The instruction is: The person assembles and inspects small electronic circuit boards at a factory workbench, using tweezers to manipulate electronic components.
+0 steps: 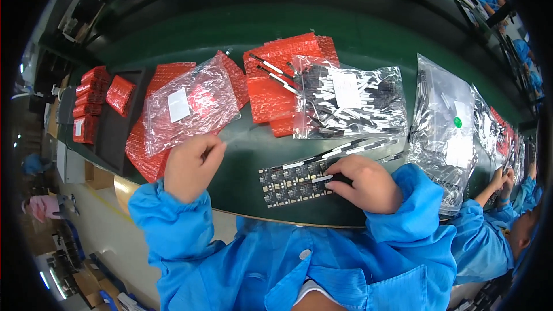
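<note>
My right hand [364,181] pinches a thin black strip with a white section [321,179] between thumb and fingers. It is held over a panel of small dark circuit boards [283,186], near the table's front edge. Several similar black-and-white strips [340,150] lie along the panel's far side. My left hand [196,167] is closed, its fingers curled and nothing visible in them. It hovers at the near corner of a clear plastic bag [216,115] with a white label, which rests on red bubble wrap [151,164].
A clear bag of black-and-white strips [351,118] lies beyond the panel, partly on red bubble-wrap pouches [268,101]. More clear bags [440,155] are at right, beside a co-worker's hands [500,183]. At left, a dark tray [112,144] stands near small red wrapped bundles [89,95].
</note>
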The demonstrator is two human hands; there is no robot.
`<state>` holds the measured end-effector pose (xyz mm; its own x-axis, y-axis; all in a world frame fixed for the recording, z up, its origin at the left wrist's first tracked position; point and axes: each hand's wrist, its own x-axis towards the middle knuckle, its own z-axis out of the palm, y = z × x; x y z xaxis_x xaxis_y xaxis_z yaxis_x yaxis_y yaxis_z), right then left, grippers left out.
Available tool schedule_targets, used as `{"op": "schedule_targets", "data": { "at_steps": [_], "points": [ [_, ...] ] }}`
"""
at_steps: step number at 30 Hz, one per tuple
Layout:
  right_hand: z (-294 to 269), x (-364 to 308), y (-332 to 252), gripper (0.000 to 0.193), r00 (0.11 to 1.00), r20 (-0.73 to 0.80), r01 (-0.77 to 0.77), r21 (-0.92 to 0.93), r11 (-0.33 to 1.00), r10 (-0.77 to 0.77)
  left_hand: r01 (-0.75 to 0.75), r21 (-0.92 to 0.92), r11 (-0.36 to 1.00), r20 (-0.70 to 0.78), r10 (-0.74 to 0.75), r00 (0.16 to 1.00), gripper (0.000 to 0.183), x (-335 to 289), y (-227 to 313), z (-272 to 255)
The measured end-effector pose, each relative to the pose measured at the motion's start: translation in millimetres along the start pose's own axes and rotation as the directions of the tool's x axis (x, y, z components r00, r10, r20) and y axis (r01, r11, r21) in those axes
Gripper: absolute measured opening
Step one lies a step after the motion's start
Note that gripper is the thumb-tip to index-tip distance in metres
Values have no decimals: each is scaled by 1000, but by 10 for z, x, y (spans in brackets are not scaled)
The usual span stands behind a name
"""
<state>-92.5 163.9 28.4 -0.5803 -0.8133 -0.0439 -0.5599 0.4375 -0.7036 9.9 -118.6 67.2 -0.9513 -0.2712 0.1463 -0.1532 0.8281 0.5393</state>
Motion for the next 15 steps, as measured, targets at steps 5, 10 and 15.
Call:
{"op": "schedule_targets", "data": {
  "at_steps": [5, 10, 15],
  "points": [
    [103, 126, -156, 36, 960, 224, -234, 325, 917, 165, 477, -572, 667, 304, -368, 879, 9, -403, 115, 60],
    [317, 310, -289, 49, 888, 451, -455, 835, 310, 88, 509, -666, 545, 456, -243, 856, 10, -654, 230, 228],
    [343, 360, -290, 41, 907, 357, -400, 897, 189, 224, 600, -685, 414, 569, -210, 795, 12, -849, 193, 352]
  ]
}}
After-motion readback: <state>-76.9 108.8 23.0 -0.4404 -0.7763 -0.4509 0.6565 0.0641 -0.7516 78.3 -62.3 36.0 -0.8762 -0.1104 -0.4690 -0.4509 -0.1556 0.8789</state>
